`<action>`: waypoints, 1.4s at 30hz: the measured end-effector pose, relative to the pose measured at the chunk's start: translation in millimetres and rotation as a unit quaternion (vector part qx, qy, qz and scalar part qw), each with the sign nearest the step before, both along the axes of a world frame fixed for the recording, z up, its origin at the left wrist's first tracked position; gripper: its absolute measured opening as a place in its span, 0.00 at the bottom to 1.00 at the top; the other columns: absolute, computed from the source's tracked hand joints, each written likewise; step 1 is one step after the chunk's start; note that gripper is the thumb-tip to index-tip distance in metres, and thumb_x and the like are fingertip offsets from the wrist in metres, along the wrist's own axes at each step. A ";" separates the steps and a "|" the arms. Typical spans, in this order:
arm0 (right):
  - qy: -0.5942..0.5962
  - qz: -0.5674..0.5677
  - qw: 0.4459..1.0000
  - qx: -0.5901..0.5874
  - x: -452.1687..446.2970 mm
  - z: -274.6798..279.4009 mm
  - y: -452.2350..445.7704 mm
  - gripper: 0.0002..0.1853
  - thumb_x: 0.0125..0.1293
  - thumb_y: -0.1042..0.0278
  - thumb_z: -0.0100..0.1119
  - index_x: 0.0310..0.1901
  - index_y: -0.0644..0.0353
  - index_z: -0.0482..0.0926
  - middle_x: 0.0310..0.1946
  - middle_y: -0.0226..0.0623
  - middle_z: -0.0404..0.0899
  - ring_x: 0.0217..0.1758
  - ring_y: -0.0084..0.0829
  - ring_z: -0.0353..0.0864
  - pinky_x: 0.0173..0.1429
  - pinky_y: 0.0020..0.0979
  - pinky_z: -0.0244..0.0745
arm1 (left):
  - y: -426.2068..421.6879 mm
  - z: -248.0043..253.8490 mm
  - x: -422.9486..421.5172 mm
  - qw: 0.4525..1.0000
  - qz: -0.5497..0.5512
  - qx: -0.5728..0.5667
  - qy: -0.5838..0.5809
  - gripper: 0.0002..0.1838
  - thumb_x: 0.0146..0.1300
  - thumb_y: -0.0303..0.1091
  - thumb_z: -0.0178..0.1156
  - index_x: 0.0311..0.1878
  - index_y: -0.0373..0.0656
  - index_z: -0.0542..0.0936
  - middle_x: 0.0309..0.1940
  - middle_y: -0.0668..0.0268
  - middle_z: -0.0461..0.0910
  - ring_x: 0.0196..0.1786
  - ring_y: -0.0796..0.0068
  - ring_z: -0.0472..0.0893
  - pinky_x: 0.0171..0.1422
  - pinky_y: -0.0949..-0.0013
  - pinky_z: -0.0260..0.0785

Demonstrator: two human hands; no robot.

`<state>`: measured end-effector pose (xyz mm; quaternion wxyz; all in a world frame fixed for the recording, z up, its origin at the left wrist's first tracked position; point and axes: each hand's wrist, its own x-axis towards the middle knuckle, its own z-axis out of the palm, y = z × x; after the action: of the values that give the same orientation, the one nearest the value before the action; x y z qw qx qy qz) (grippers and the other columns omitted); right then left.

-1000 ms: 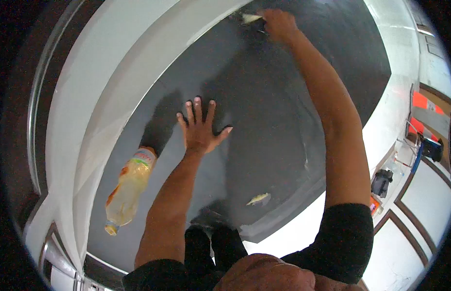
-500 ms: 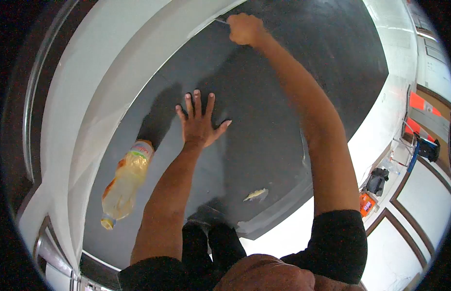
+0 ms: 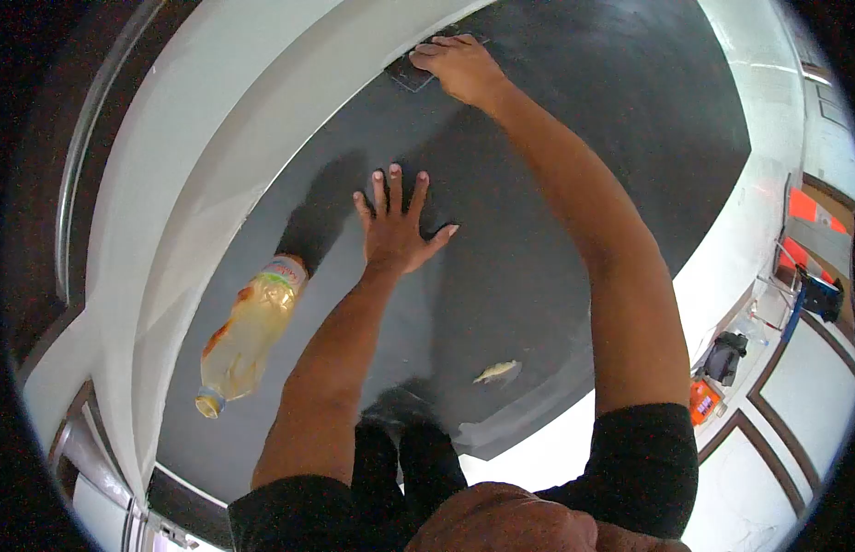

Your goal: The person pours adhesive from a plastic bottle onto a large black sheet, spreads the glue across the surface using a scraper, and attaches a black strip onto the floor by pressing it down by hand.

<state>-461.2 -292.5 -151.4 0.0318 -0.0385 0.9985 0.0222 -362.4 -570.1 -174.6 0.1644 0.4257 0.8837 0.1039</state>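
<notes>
My left hand [image 3: 396, 230] lies flat with spread fingers on a dark grey surface [image 3: 510, 239]. To its lower left, a clear plastic bottle with yellowish contents [image 3: 252, 327] rests on the same surface, its yellow cap towards the bottom. My right hand [image 3: 457, 66] is at the upper edge of the surface, beside the white curved rim. Its fingers are bent together over a faint square outline; whatever they may hold is hidden beneath them. A small pale yellowish scrap [image 3: 497, 372] lies lower down, right of my left forearm.
A white curved wall [image 3: 197, 175] borders the surface on the left. At the far right are orange items [image 3: 703, 402], a dark bag-like object [image 3: 724, 357], a box with orange and grey parts [image 3: 814, 230] and white panels with brown trim [image 3: 809, 377].
My right hand has moved left along the upper edge, and its fingers now reach down onto the surface. The pale piece seen at it earlier no longer shows. My left hand stays flat.
</notes>
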 end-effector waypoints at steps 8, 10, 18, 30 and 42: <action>-0.036 -0.022 0.999 0.007 77.0 2.7 15.8 0.31 0.59 0.76 0.58 0.66 0.44 0.75 0.69 0.24 0.73 0.73 0.38 0.70 0.74 0.46 0.65 | 2.3 11.7 -0.5 0.997 -0.005 -0.072 -0.014 0.52 0.62 0.80 0.42 0.82 0.59 0.48 0.83 0.52 0.37 0.83 0.44 0.35 0.78 0.27 0.29; -0.060 -0.092 0.991 -0.070 101.2 7.2 28.7 0.32 0.56 0.74 0.61 0.66 0.45 0.75 0.65 0.31 0.77 0.70 0.42 0.73 0.71 0.49 0.69 | 2.0 10.3 0.5 0.998 -0.009 -0.067 -0.005 0.52 0.62 0.80 0.42 0.82 0.59 0.48 0.83 0.52 0.38 0.83 0.44 0.36 0.78 0.27 0.29; -0.139 -0.223 0.961 -0.081 22.0 31.3 -27.5 0.21 0.60 0.67 0.57 0.57 0.44 0.82 0.47 0.44 0.85 0.51 0.51 0.85 0.56 0.52 0.80 | -0.5 7.4 1.1 0.999 -0.003 -0.052 0.002 0.53 0.61 0.81 0.43 0.82 0.59 0.49 0.82 0.51 0.40 0.83 0.43 0.37 0.77 0.27 0.31; -0.218 -0.076 0.973 -0.022 249.4 38.8 20.5 0.27 0.55 0.73 0.64 0.59 0.46 0.81 0.63 0.33 0.79 0.67 0.38 0.76 0.66 0.43 0.75 | 1.4 1.3 3.7 0.997 0.001 -0.019 0.071 0.51 0.61 0.79 0.47 0.82 0.61 0.51 0.82 0.53 0.44 0.83 0.46 0.41 0.78 0.29 0.34; -0.190 -0.504 0.828 -0.154 617.7 40.5 -102.6 0.32 0.55 0.75 0.60 0.65 0.52 0.75 0.58 0.47 0.80 0.61 0.51 0.79 0.63 0.48 0.75 | -3.5 -8.7 11.8 0.988 -0.008 0.067 0.136 0.49 0.63 0.78 0.48 0.80 0.57 0.56 0.80 0.47 0.49 0.80 0.38 0.49 0.75 0.25 0.41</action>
<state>156.5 -395.1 -110.9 0.2218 0.4625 0.8436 -0.1591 -350.6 -573.5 -183.3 0.0149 0.4532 0.8853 0.1031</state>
